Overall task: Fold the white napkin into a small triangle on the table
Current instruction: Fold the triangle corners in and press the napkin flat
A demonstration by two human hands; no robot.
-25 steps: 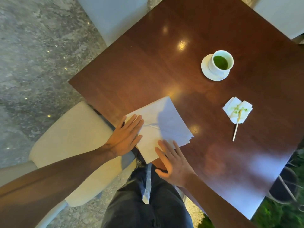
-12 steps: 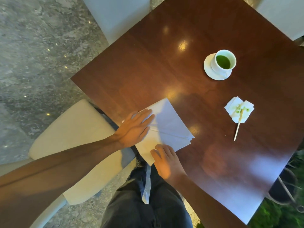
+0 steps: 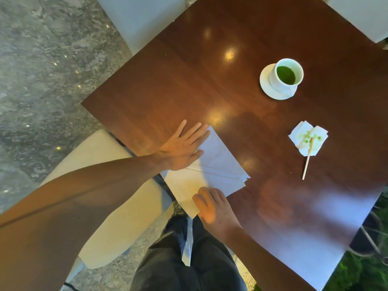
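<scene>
The white napkin [image 3: 216, 164] lies folded on the near corner of the dark wooden table [image 3: 189, 80], with a crease running across its middle and its near tip hanging past the table edge. My left hand [image 3: 182, 147] rests flat on the napkin's far left part, fingers spread and stretched toward its top corner. My right hand [image 3: 214, 206] presses on the napkin's near right edge with its fingers bent down onto the paper.
A white cup of green drink on a saucer [image 3: 281, 78] stands at the back right. A crumpled stained napkin [image 3: 307, 139] with a wooden stick [image 3: 307, 162] lies to the right. A cream chair [image 3: 105, 185] stands at the left; my dark trousers [image 3: 189, 269] show below.
My left hand has slid along the napkin away from me, toward its top corner. My right hand has drawn back a little to the near edge and curled its fingers.
</scene>
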